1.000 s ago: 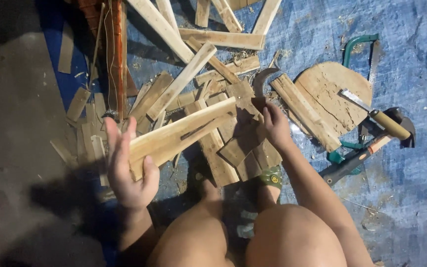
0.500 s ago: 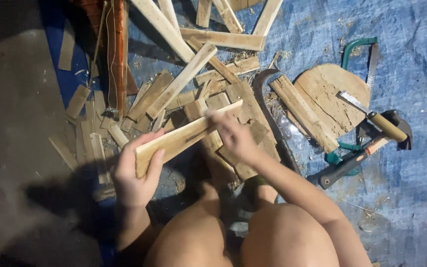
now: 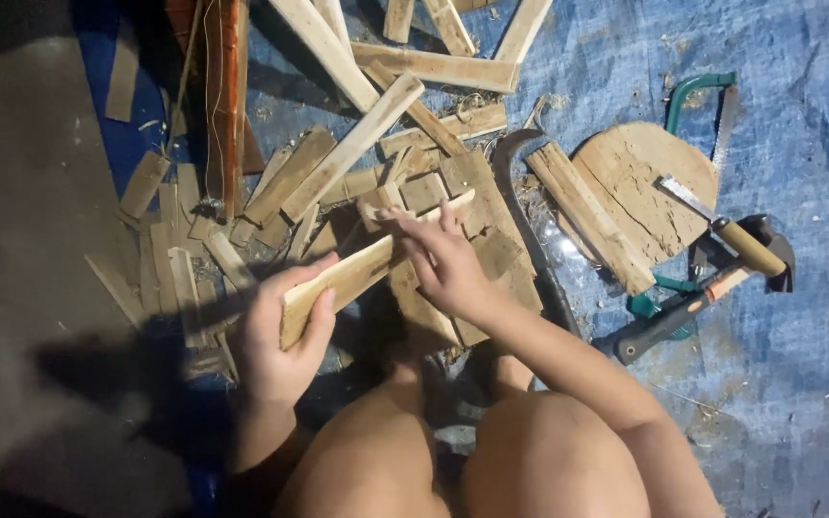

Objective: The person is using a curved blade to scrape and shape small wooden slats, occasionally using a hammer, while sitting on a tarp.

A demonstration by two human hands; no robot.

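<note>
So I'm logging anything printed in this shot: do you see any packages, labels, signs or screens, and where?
None in view: no package, label, sign or screen.
What lies there is bare wood and tools: the wooden strip in the left hand and right hand, offcuts on the blue tarp, a round wooden block, a green-framed hacksaw.

Down on the floor, dim light all round us.
We see a blue tarp (image 3: 798, 403) spread over bare grey concrete (image 3: 31, 192), with sawdust scattered and deep shadow at the left.
</note>
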